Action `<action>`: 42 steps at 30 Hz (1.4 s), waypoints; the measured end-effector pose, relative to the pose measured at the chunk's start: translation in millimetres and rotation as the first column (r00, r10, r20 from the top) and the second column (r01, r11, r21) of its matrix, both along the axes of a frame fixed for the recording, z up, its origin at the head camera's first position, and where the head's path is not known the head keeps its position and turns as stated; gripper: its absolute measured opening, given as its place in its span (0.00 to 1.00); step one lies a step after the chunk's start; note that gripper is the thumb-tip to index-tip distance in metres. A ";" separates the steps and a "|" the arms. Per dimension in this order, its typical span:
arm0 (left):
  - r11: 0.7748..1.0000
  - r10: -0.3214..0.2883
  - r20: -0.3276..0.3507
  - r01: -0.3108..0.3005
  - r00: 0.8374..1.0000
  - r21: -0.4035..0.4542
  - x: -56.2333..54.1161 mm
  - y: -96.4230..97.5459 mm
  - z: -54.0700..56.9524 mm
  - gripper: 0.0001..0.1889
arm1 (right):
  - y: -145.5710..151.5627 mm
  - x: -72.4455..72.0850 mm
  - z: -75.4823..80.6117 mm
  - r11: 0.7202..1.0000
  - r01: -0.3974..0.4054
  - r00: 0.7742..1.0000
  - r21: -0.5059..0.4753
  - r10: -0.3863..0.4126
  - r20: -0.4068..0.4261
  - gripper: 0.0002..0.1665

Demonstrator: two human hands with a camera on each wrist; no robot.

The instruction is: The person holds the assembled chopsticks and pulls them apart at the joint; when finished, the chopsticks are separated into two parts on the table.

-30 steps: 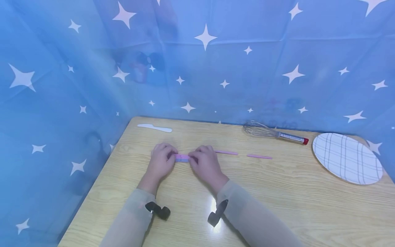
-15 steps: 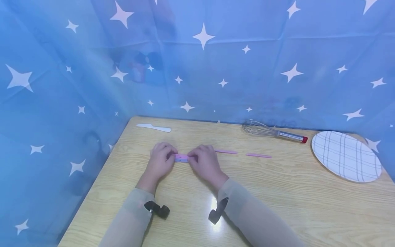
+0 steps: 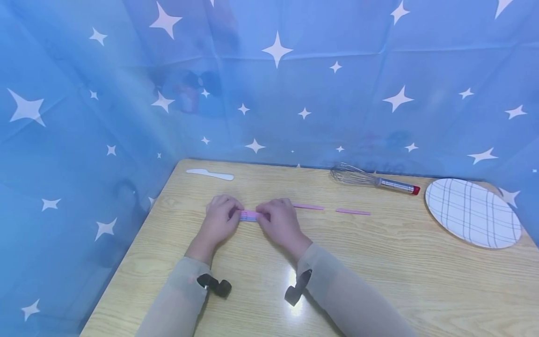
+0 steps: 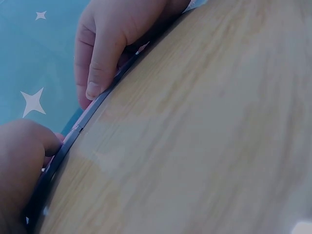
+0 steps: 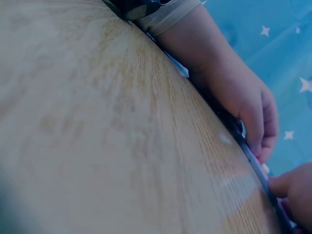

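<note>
A row of thin pink and blue sticks (image 3: 248,216) lies side by side on the table, with small dark marks across the middle. At its left end my left hand (image 3: 220,216) pinches the sticks between thumb and curled fingers. My right hand (image 3: 279,220) pinches the right end in the same way. Both ends are hidden by the fingers. In the left wrist view, the thumb of the far hand (image 4: 105,53) presses on the near edge of the row. Right of my right hand lie two loose pink sticks, one (image 3: 309,207) close by and another (image 3: 353,212) farther off.
On the wooden table (image 3: 269,299), a white plastic knife (image 3: 209,174) lies at the back left. A whisk (image 3: 375,179) with a red-tipped handle lies at the back right, beside a checked white plate (image 3: 472,213). A blue star-patterned curtain (image 3: 269,93) closes the back and left sides.
Both hands keep their hold on the row of sticks and barely move. The head view has shifted slightly; the loose sticks, knife, whisk and plate stay in place.
</note>
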State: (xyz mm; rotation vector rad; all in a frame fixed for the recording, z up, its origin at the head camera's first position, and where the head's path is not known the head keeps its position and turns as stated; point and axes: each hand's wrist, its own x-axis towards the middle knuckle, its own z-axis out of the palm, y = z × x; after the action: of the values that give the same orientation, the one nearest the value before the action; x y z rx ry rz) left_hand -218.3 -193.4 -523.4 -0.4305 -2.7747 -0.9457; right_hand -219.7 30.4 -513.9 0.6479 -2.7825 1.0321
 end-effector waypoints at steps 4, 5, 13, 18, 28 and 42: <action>1.000 -0.002 0.013 0.002 1.000 -0.017 0.9 1.2 0.7 0.04 | 0.4 0.8 0.8 1.000 -0.007 1.000 0.017 0.007 0.004 0.11; 1.000 -0.004 0.011 0.004 1.000 -0.021 1.1 1.4 0.8 0.05 | 0.5 0.8 0.9 1.000 -0.007 1.000 0.021 0.007 0.007 0.11; 0.999 -0.023 0.002 0.023 1.000 -0.027 2.1 1.4 1.7 0.07 | 0.0 0.2 3.5 0.999 -0.032 0.998 0.028 0.030 0.053 0.09; 0.999 -0.033 0.014 0.033 0.999 -0.018 1.8 -0.2 1.7 0.07 | -1.4 0.8 5.1 0.999 -0.045 0.994 0.017 0.043 0.096 0.09; 0.999 -0.041 0.005 0.041 0.999 -0.026 0.7 0.8 1.0 0.05 | -1.1 1.8 0.8 0.997 0.023 0.993 -0.073 -0.015 0.117 0.06; 1.000 -0.021 -0.039 0.021 0.999 -0.011 1.8 2.7 1.6 0.04 | 0.0 2.8 -4.1 0.985 0.048 0.997 -0.164 -0.036 0.074 0.06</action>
State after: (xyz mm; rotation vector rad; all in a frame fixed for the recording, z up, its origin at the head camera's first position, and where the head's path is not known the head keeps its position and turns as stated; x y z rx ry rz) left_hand -216.5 -190.7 -521.8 -0.4758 -2.7466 -0.9182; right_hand -216.9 30.4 -518.0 0.5391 -2.7172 1.2840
